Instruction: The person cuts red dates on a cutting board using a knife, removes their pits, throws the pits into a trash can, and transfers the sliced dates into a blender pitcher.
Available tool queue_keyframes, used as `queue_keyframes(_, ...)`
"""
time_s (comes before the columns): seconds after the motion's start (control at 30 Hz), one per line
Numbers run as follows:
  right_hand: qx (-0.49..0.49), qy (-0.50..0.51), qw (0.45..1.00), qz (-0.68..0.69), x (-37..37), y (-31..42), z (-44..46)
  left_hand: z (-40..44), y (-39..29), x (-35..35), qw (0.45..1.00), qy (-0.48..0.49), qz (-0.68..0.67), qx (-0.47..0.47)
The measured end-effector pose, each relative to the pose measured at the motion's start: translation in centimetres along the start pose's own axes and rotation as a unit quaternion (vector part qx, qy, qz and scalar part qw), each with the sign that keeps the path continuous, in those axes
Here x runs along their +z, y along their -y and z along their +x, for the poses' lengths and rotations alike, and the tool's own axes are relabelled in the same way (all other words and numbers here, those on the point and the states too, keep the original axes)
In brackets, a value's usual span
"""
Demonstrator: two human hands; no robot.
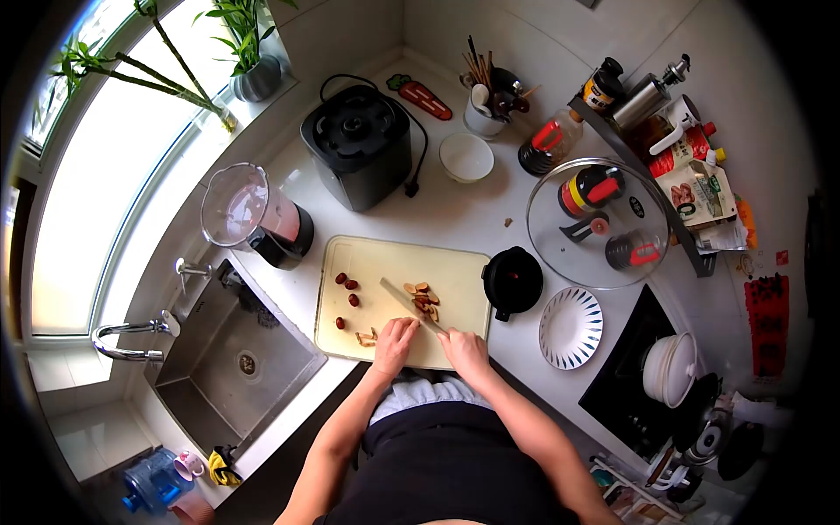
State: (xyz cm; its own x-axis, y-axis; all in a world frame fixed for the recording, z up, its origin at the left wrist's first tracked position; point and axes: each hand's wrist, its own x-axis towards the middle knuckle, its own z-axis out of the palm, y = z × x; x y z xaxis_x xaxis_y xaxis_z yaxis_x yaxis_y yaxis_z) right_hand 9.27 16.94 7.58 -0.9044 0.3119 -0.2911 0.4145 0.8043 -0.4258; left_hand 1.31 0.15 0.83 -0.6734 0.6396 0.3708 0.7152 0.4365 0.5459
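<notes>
My right hand (465, 350) is closed round the handle of a kitchen knife (401, 296), whose blade points up and left across a cream cutting board (464, 268). Close to the lower part of the blade, my left hand (396, 345) has its fingers bunched together on the board; whatever they pinch is hidden. Cut reddish-brown pieces with pale insides (423, 294), apparently sliced red dates, lie just right of the blade. Several whole red dates (353, 300) are scattered on the board's left side. Small pale-brown scraps (367, 338) lie beside my left hand.
A black cup (513, 282) stands at the board's right edge, near a patterned plate (570, 328) and a glass lid (560, 245). Left are a blender jug (236, 208) and sink (206, 376). Behind stand a black appliance base (359, 144) and white bowl (466, 157).
</notes>
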Motion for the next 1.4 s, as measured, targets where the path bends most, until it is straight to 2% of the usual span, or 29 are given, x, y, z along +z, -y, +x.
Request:
queue_keyframes(0.07,0.026,-0.023,0.997,0.074,-0.2,-0.4,0.4,-0.6,0.2,0.0,1.0,0.007,0.005,-0.003)
queue_keyframes(0.2,0.014,-0.014,0.997,0.078,-1.5,-0.2,-0.2,-0.9,0.0,-0.5,1.0,-0.002,0.0,-0.004)
queue_keyframes(0.33,-0.005,0.014,0.999,0.032,-3.5,0.8,-2.3,-0.6,0.0,-0.5,1.0,-0.014,-0.008,0.002)
queue_keyframes(0.5,-0.03,-0.008,1.0,0.002,-3.5,1.1,-2.9,-0.7,0.2,-0.6,1.0,-0.01,-0.003,0.015)
queue_keyframes(0.8,-0.003,0.017,1.0,-0.017,-3.8,2.0,-2.8,-0.4,0.3,-0.9,1.0,-0.002,0.008,0.012)
queue_keyframes(1.13,0.02,0.034,0.999,-0.006,-0.6,2.0,-1.1,-0.2,0.6,-1.0,1.0,0.0,-0.024,0.01)
queue_keyframes(1.4,0.003,-0.004,1.0,0.024,0.7,1.6,0.5,-0.2,-0.2,-1.3,1.0,-0.02,-0.01,0.006)
